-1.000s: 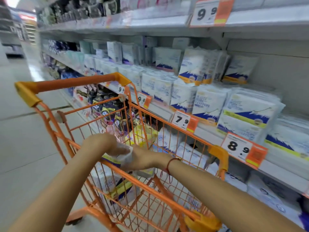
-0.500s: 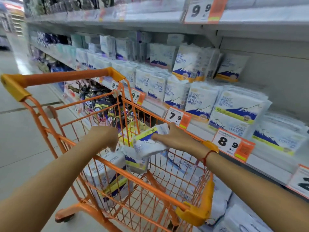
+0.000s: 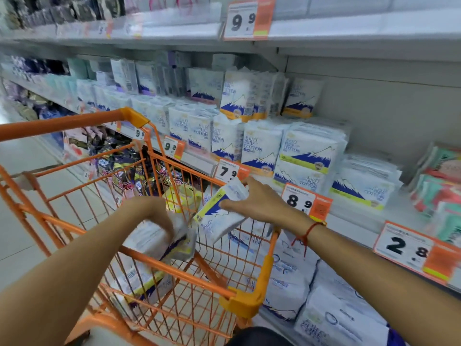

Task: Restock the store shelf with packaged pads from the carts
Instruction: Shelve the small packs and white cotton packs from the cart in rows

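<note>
Pad pack (image 3: 219, 216) is pinched by the right hand (image 3: 259, 203), its long axis pointing to 1 o'clock toward the shelf (image 3: 349, 218). The left hand (image 3: 154, 216) grips another pack (image 3: 174, 243) at 7 o'clock, over the cart (image 3: 174, 270).

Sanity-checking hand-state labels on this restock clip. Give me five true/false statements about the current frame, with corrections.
1. The right hand grips a white pad pack with a blue and yellow-green band. True.
2. The left hand is empty. False: it holds a white pad pack with a purple and yellow edge over the cart's near rim.
3. The wire shopping cart is orange. True.
4. The price tag beside the right hand reads 2.8. False: it reads 8.9.
5. The right wrist wears a red string bracelet. True.
</note>
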`<state>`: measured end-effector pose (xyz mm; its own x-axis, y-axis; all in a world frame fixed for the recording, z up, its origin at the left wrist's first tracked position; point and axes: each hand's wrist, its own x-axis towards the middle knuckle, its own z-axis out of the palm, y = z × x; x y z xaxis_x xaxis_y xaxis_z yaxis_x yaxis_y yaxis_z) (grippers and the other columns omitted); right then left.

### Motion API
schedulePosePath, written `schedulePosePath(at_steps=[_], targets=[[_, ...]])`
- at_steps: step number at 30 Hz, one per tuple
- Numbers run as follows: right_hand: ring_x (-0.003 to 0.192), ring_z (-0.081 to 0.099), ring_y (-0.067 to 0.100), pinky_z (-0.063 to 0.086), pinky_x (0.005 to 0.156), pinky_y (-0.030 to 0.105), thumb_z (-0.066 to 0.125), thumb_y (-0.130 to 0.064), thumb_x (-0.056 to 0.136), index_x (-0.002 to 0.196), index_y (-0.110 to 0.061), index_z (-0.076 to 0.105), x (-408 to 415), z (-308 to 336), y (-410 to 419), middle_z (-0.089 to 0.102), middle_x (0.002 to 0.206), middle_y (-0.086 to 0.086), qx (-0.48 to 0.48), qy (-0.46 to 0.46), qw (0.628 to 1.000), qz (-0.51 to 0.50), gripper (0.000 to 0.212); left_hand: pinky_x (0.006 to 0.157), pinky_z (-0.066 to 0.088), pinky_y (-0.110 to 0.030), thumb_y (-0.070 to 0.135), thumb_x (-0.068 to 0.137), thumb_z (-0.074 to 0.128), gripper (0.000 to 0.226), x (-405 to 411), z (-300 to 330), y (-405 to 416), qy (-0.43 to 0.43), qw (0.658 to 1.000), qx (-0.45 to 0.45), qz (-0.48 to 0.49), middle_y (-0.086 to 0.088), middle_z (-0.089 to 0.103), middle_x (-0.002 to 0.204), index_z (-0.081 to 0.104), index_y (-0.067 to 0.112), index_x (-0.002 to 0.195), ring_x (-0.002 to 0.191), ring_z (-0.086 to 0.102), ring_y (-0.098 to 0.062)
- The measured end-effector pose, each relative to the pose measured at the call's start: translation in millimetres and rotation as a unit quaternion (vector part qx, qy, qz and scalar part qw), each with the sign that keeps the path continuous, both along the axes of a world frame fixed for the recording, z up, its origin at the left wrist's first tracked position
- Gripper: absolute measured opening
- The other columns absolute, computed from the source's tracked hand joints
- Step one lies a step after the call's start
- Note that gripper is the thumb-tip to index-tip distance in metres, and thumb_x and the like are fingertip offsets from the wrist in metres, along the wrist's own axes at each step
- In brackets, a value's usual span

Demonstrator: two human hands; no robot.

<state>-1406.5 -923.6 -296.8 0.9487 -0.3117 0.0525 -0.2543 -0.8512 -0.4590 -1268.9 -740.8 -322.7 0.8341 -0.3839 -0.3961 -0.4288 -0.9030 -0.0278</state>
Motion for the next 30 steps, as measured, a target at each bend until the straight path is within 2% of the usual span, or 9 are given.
schedulePosePath(at_steps=[4,7,10,13,17,20,22,28,30], targets=[[0.1,0.049,0.018,0.041,0.073,0.032,0.055,-0.064,0.079,0.139,-0.015,0.034,-14,18,-14,0.046,0.13,0.0,0.056,-0.051,0.996,-0.04,0.081,0.079,0.045,-0.03,0.051,0.062,0.081,0.085,-14,26,-13,-0.053,0.976,-0.212,-0.001,-0.004,0.051,0.11,0.047,0.006,0.126,0.093,0.049,-0.02],[0.12,0.043,0.018,0.035,0.084,0.032,0.052,-0.06,0.084,0.145,-0.015,0.027,-33,38,-31,0.034,0.146,-0.001,0.145,-0.084,0.983,-0.08,0.08,0.077,0.046,-0.033,0.052,0.061,0.08,0.088,-34,47,-22,-0.092,0.916,-0.39,0.032,-0.004,0.053,0.117,0.045,0.011,0.13,0.1,0.052,-0.024],[0.12,0.046,0.018,0.039,0.086,0.033,0.051,-0.067,0.078,0.139,-0.02,0.038,-54,57,-51,0.04,0.143,-0.001,0.228,-0.111,0.962,-0.105,0.078,0.077,0.049,-0.038,0.051,0.056,0.076,0.08,-65,68,-38,-0.067,0.819,-0.567,0.05,-0.001,0.055,0.113,0.047,0.019,0.123,0.096,0.055,-0.024],[0.1,0.054,0.017,0.04,0.074,0.031,0.056,-0.073,0.064,0.115,-0.03,0.059,-82,74,-67,0.058,0.122,-0.001,0.315,-0.137,0.932,-0.112,0.067,0.077,0.055,-0.046,0.04,0.055,0.073,0.06,-96,87,-59,-0.022,0.716,-0.697,0.044,-0.001,0.062,0.102,0.053,0.022,0.109,0.091,0.061,-0.025],[0.071,0.053,0.011,0.038,0.069,0.027,0.054,-0.05,0.084,0.085,-0.029,0.066,-120,86,-97,0.066,0.08,-0.007,0.398,-0.209,0.888,-0.1,0.024,0.058,0.052,-0.031,0.021,0.075,0.074,0.032,-131,95,-95,0.029,0.61,-0.791,0.034,0.004,0.062,0.092,0.053,0.025,0.099,0.08,0.062,-0.018],[0.071,0.05,0.011,0.039,0.068,0.026,0.052,-0.046,0.087,0.086,-0.03,0.066,-140,93,-116,0.064,0.077,-0.008,0.437,-0.244,0.86,-0.098,0.021,0.047,0.05,-0.022,0.015,0.079,0.069,0.027,-148,101,-130,0.089,0.525,-0.845,0.049,0.001,0.064,0.089,0.054,0.019,0.101,0.075,0.064,-0.017],[0.073,0.049,0.011,0.039,0.07,0.027,0.054,-0.047,0.085,0.087,-0.03,0.065,-147,97,-132,0.061,0.079,-0.006,0.446,-0.264,0.846,-0.125,0.02,0.052,0.052,-0.025,0.011,0.079,0.068,0.025,-155,105,-153,0.108,0.478,-0.869,0.064,0.001,0.064,0.087,0.055,0.017,0.1,0.074,0.064,-0.017],[0.08,0.057,0.012,0.043,0.068,0.028,0.061,-0.048,0.08,0.108,-0.026,0.059,-163,97,-169,0.063,0.093,-0.004,0.335,-0.318,0.862,-0.209,0.035,0.059,0.054,-0.031,0.009,0.081,0.067,0.022,-169,87,-196,0.12,0.463,-0.877,0.055,0.0,0.065,0.088,0.057,0.018,0.098,0.074,0.065,-0.016],[0.09,0.062,0.013,0.049,0.076,0.03,0.068,-0.057,0.067,0.114,-0.024,0.059,-170,97,-178,0.064,0.104,-0.003,0.32,-0.333,0.86,-0.218,0.058,0.058,0.053,-0.029,0.011,0.081,0.068,0.022,-165,83,-198,0.121,0.464,-0.876,0.057,0.002,0.064,0.085,0.057,0.017,0.099,0.071,0.065,-0.014]])
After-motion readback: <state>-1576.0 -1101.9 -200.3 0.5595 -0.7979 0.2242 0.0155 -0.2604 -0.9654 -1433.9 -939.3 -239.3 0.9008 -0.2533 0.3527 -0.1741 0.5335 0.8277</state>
